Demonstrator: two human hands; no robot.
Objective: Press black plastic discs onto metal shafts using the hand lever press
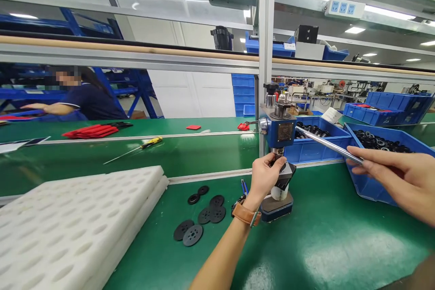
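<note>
A small blue hand press stands on the green bench, its dark base on the bench top. My left hand is closed at the lower end of the ram, thumb and fingers pinched together; what lies between them is mostly hidden. Just beside these fingers is a black and silver block, above a white cylinder. Between the thumb and fingers of my right hand is the end of the press's long metal lever. Several black discs lie left of the press, some overlapping.
A thick white foam tray with round hollows fills the left side. Blue bins of black parts stand behind and right of the press. Farther back lie a yellow screwdriver and red-handled tools. Another person sits beyond, at left.
</note>
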